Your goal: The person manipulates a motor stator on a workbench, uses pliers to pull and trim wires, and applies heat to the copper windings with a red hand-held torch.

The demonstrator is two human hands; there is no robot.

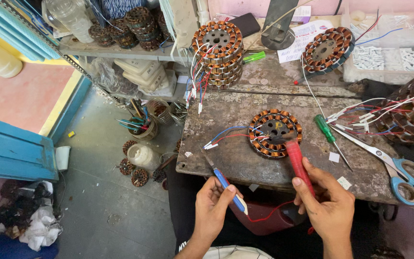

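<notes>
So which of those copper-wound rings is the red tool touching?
The single flat ring at the middle of the bench, under the tip of the red tool in the right hand. The others sit stacked or farther back, untouched.

Bare tabletop (226,120) left of flat stator (274,133), crossed only by its red and blue leads (226,135). Right blocked: green screwdriver (330,136), scissors (394,165), wired stator pile (410,112). Stator stack (218,52) blocks rear.

Rough worn workbench (245,163), copper-wound stator (274,133)
</notes>
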